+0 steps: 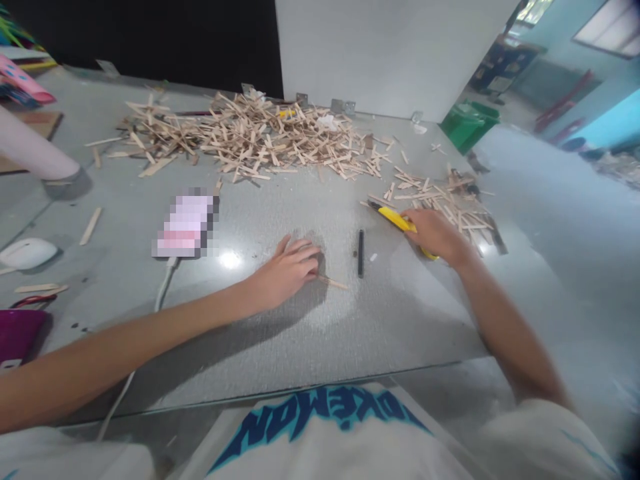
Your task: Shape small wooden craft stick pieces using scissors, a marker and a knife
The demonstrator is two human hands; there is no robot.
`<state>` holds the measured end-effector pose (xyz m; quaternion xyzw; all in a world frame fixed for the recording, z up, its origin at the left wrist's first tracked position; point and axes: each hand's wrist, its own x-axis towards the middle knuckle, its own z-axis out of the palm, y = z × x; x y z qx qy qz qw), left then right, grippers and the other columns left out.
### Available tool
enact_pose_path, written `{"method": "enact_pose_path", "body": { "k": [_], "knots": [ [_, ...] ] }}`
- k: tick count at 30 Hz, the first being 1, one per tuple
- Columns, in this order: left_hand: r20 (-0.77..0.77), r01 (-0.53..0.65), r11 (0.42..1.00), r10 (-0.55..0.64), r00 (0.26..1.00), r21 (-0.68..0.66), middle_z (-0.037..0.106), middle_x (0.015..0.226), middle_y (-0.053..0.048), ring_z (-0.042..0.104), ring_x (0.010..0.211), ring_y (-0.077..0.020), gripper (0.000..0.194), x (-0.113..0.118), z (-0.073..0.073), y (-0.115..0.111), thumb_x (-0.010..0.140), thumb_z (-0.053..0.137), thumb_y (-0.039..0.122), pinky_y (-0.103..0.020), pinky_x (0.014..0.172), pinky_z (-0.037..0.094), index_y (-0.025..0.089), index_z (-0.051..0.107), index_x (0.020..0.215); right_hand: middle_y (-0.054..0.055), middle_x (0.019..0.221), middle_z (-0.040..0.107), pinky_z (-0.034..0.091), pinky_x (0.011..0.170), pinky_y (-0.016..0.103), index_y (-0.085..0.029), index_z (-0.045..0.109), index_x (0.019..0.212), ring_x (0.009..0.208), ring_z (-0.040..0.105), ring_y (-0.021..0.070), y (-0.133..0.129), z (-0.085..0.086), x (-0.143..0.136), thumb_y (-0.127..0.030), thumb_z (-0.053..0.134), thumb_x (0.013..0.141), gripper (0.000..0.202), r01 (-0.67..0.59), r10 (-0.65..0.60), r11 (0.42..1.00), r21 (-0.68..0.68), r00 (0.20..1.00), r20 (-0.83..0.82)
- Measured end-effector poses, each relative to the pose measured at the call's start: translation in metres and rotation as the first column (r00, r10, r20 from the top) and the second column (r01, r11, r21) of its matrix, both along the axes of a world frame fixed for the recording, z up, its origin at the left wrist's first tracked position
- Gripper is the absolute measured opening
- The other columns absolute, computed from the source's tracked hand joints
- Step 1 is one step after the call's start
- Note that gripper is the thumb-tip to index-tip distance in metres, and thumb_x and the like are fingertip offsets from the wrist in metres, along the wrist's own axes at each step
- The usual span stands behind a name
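My left hand (295, 270) is low over the glass-topped table (300, 340), palm down. Its thumb and index finger close on one end of a thin wooden stick (334, 283), while the other fingers are spread. Farther right, my right hand (431, 232) is wrapped over the handle of a yellow utility knife (395, 217), whose dark tip points up and left towards loose sticks. Between my hands lies a slim black pen-like piece (361, 253), with a small white scrap (373, 257) beside it.
A large heap of wooden sticks (260, 137) spreads along the back panel, and a smaller pile (450, 200) lies at the right. To the left are a blurred-out phone (185, 225) on a white cable (165, 283), and a white mouse (29, 254). A green bin (467, 127) stands beyond.
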<state>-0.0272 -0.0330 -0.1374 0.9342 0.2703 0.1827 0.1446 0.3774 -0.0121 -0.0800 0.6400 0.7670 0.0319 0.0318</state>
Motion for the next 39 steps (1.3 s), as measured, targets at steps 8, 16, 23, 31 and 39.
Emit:
{"method": "enact_pose_path", "body": {
  "k": [8,16,23,31,39],
  "knots": [
    [-0.080,-0.018,0.993,0.028,0.996,0.118,0.069,0.115,-0.014,0.060,0.115,-0.0307,0.027,-0.012,-0.008,-0.012,0.114,0.041,0.018,-0.048,0.103,0.047,0.016,0.066,0.104,0.011,0.095,0.082,0.055,0.098,0.053,-0.023,0.077,0.112,0.088,0.075,0.0340,-0.023,0.048,-0.022,-0.036,0.058,0.105,0.024,0.154,-0.012,0.929,0.337,0.922,-0.387],
    [-0.065,-0.016,0.992,0.025,0.998,0.126,0.073,0.108,-0.010,0.067,0.105,-0.0274,0.025,-0.019,-0.010,-0.013,0.107,0.051,0.017,-0.055,0.119,0.036,0.020,0.070,0.122,0.008,0.098,0.082,0.059,0.078,0.044,-0.026,0.073,0.098,0.075,0.074,0.0251,-0.032,0.061,-0.041,-0.038,0.080,0.090,0.017,0.172,0.085,0.912,0.373,0.809,-0.582],
    [-0.056,-0.064,0.986,0.073,0.996,0.151,0.074,0.106,-0.006,0.068,0.104,-0.0241,0.030,-0.014,-0.008,-0.012,0.109,0.047,0.010,-0.052,0.122,0.036,0.021,0.073,0.117,0.007,0.087,0.079,0.062,0.067,0.039,-0.023,0.074,0.089,0.071,0.073,0.0238,-0.026,0.017,-0.031,-0.041,0.085,0.084,0.022,0.098,0.032,0.986,0.136,0.685,-0.728],
    [-0.147,-0.076,0.973,0.110,0.983,0.218,0.070,0.125,-0.015,0.066,0.118,-0.0316,0.039,-0.013,0.006,-0.040,0.105,0.044,0.006,-0.055,0.111,0.048,0.015,0.068,0.134,0.003,0.086,0.074,0.060,0.063,0.034,-0.027,0.075,0.099,0.071,0.068,0.0203,-0.041,0.023,-0.014,-0.055,0.085,0.085,0.033,-0.112,-0.008,0.990,-0.089,0.577,-0.817],
    [-0.188,-0.013,0.967,0.063,0.980,0.256,0.063,0.143,-0.022,0.062,0.129,-0.0363,0.052,-0.010,0.005,-0.061,0.100,0.045,0.001,-0.058,0.119,0.050,0.004,0.053,0.151,-0.005,0.062,0.060,0.041,0.045,0.028,-0.027,0.081,0.119,0.049,0.051,0.0138,-0.055,0.034,-0.039,-0.052,0.082,0.089,0.039,-0.085,-0.162,0.968,-0.237,0.511,-0.844]
  ]
}}
